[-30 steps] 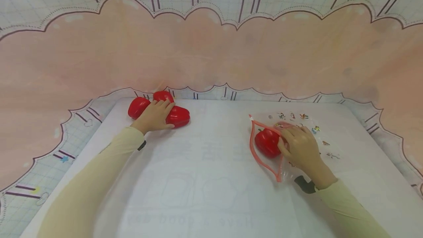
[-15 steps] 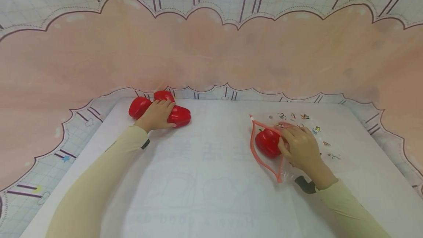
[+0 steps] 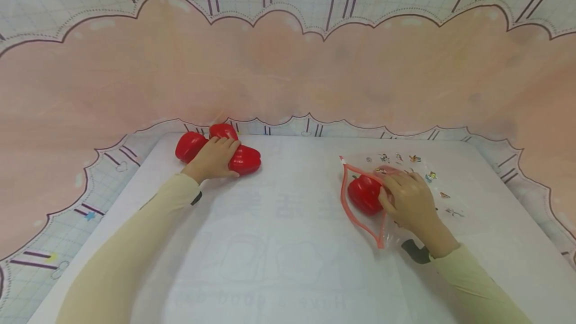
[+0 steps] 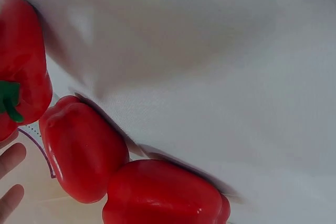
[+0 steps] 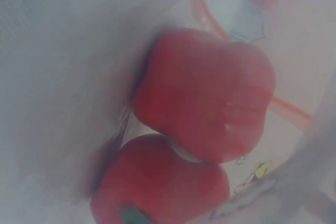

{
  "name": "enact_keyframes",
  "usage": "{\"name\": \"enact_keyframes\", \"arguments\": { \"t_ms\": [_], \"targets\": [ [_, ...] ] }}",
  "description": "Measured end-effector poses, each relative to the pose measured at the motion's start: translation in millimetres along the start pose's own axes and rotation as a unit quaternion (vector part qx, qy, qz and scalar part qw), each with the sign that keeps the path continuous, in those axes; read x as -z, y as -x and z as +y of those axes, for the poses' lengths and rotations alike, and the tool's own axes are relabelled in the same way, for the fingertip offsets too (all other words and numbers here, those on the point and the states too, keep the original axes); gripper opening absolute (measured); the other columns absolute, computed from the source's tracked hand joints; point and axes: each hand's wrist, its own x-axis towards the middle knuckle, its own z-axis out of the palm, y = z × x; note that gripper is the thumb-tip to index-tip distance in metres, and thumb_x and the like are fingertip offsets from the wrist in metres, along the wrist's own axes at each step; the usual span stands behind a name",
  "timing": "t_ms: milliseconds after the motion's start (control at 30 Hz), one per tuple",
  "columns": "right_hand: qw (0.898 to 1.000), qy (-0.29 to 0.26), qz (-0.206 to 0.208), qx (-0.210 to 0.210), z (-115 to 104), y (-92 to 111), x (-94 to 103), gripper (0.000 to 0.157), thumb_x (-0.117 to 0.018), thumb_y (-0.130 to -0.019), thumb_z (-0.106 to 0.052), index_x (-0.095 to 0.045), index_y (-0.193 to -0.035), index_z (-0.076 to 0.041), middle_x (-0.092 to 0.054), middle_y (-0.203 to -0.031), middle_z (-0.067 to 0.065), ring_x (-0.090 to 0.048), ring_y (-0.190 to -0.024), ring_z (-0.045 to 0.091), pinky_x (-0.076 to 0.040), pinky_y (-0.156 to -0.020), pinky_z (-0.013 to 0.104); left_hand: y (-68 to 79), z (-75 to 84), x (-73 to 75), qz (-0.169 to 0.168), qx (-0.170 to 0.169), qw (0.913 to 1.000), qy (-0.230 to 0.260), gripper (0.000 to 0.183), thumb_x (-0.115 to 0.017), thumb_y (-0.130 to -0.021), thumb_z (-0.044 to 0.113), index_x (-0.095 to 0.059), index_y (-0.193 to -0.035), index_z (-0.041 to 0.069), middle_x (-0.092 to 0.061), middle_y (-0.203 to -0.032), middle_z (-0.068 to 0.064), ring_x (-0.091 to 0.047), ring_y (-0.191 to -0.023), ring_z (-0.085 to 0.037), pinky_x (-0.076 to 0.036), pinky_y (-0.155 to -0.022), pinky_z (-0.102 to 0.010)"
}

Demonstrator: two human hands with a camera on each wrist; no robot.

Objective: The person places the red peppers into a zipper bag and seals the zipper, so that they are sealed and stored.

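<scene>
In the head view my left hand [image 3: 211, 160] lies over the red bell peppers at the table's back left. Its thumb and fingers go round the left end of the nearest bell pepper [image 3: 245, 159]. Two more bell peppers, one on the left [image 3: 190, 146] and one behind [image 3: 223, 131], lie beside it. My left fingertips [image 4: 11, 157] show below a green-stemmed pepper [image 4: 26, 56]. At the right, my right hand [image 3: 408, 199] grips a clear zip bag [image 3: 355, 220] by its orange-edged mouth. One bell pepper [image 3: 364, 194] shows inside; another [image 5: 157, 177] appears in the hazy right wrist view.
White sheeting with faint lettering covers the table [image 3: 279, 244]. A peach and white patterned cloth [image 3: 288, 74] hangs behind it and along both sides. Small cartoon prints [image 3: 430, 177] dot the bag.
My left hand and the nearest bell pepper have shifted very slightly to the right. The right hand and the zip bag stay in place.
</scene>
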Motion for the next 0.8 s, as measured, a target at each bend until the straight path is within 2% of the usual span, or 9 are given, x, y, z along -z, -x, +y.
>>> {"name": "enact_keyframes", "arguments": {
  "t_ms": [267, 533, 633, 800],
  "targets": [
    [1.000, 0.002, 0.007, 0.006, 0, 0, -0.7, 0.025, -0.069, -0.068, -0.012, -0.066, -0.088, 0.004, -0.071, -0.086, 0.020, -0.068, -0.080, 0.036, -0.054, -0.068, 0.047, 5.7, 1.3, 1.4, 0.017, -0.017, 0.9997, -0.007, 0.092, -0.081, -0.068, 0.035, -0.036, -0.142, 0.002, -0.044, -0.142, -0.021, -0.038, -0.132, -0.041, -0.029, -0.110, -0.057],
    [1.000, 0.000, -0.001, 0.002, 1, 1, -1.2, 0.021, -0.068, -0.069, -0.013, -0.065, -0.084, 0.002, -0.071, -0.085, 0.019, -0.068, -0.081, 0.036, -0.054, -0.069, 0.047, 7.6, 5.6, 1.2, 0.052, -0.047, 0.9973, -0.022, 0.091, -0.083, -0.066, 0.033, -0.039, -0.140, 0.004, -0.049, -0.137, -0.018, -0.043, -0.127, -0.038, -0.033, -0.108, -0.056],
    [1.000, 0.000, -0.003, 0.002, 1, 1, -1.5, 0.020, -0.067, -0.069, -0.014, -0.064, -0.083, 0.001, -0.071, -0.085, 0.019, -0.068, -0.082, 0.036, -0.054, -0.069, 0.047, 7.2, 11.1, 4.3, 0.072, -0.060, 0.9952, -0.028, 0.090, -0.082, -0.066, 0.034, -0.040, -0.139, 0.005, -0.051, -0.135, -0.018, -0.045, -0.126, -0.037, -0.034, -0.108, -0.056],
    [1.000, -0.002, -0.002, 0.001, 1, 0, -1.1, 0.024, -0.068, -0.069, -0.013, -0.066, -0.087, 0.002, -0.072, -0.087, 0.019, -0.068, -0.083, 0.035, -0.054, -0.068, 0.046, 7.5, 26.5, 13.0, 0.105, -0.083, 0.9909, -0.006, 0.088, -0.084, -0.065, 0.031, -0.041, -0.138, 0.005, -0.053, -0.133, -0.015, -0.048, -0.124, -0.035, -0.035, -0.107, -0.055]
  ]
}}
